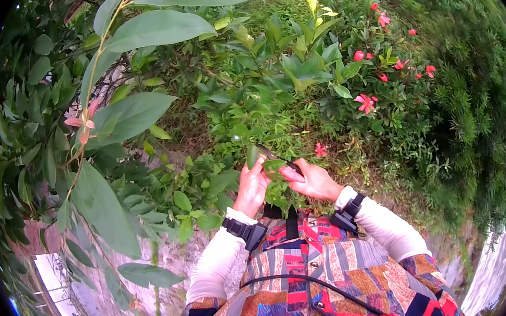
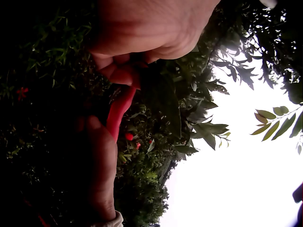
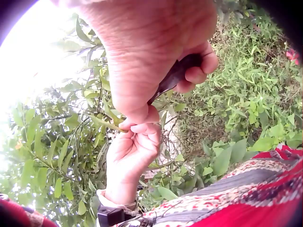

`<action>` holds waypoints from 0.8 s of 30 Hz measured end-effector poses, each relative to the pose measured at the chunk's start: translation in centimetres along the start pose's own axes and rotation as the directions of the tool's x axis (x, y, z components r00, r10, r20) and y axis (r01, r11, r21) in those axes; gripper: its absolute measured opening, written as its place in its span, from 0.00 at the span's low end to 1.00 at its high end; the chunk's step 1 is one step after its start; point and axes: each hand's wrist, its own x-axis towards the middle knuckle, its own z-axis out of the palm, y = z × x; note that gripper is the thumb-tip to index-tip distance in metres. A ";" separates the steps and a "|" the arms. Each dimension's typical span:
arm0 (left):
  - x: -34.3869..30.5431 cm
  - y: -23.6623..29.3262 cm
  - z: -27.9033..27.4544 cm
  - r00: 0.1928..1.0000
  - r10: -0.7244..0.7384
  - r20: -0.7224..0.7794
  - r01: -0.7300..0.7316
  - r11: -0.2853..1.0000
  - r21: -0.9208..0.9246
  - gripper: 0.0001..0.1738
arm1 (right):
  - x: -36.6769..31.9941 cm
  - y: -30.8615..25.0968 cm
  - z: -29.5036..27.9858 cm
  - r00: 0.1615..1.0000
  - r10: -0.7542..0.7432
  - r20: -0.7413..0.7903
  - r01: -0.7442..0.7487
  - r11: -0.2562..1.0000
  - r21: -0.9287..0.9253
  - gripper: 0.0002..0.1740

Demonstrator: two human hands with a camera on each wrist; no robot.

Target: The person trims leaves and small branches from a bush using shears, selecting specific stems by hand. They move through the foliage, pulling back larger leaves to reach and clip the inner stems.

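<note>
Both hands meet low in front of the body, among leafy branches. My right hand [image 1: 316, 182] grips pruning shears, whose dark handle [image 3: 177, 73] shows under the palm in the right wrist view. A red handle part [image 2: 119, 111] lies between the hands in the left wrist view. The dark blade end [image 1: 266, 152] points toward the left hand in the head view. With fingertips together, my left hand [image 1: 253, 186] pinches a leafy twig [image 1: 252, 154]; green leaves [image 3: 108, 122] stick out at those fingertips. The spot where blades and stem come together is hidden by the fingers.
A branch with large leaves [image 1: 99, 192] hangs close on the left of the head view. Beyond the hands grows a green shrub [image 1: 305, 69], with red flowers [image 1: 365, 103] to its right. Dense foliage [image 1: 466, 74] fills the right side. A pale paved surface [image 1: 171, 259] lies lower left.
</note>
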 end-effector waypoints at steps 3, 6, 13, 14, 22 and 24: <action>0.0 0.1 0.1 1.000 0.004 -0.009 -0.003 1.000 0.004 0.06 | -0.1 0.2 0.0 1.000 -0.024 -0.013 0.024 1.000 0.004 0.34; 0.0 -0.1 -0.3 1.000 -0.001 -0.004 0.001 1.000 0.005 0.07 | 0.0 0.4 0.0 0.999 -0.046 -0.025 0.045 0.999 -0.003 0.33; 0.3 -0.4 -0.5 1.000 -0.009 -0.015 0.009 1.000 0.005 0.08 | 0.3 0.8 0.0 0.998 -0.058 -0.020 0.059 0.997 0.040 0.31; 0.4 -0.5 -0.8 1.000 -0.011 -0.015 0.011 1.000 0.005 0.08 | 0.3 1.0 0.1 0.998 -0.056 -0.021 0.057 0.998 0.040 0.31; 1.0 -1.2 -1.6 0.998 -0.060 -0.019 0.060 0.998 0.009 0.09 | 0.4 1.2 0.1 0.992 -0.105 -0.068 0.120 0.952 0.283 0.24; 0.8 -1.1 -1.5 0.998 -0.061 -0.020 0.061 0.998 0.014 0.09 | 0.4 1.0 -0.4 0.992 -0.104 -0.069 0.122 0.931 0.345 0.26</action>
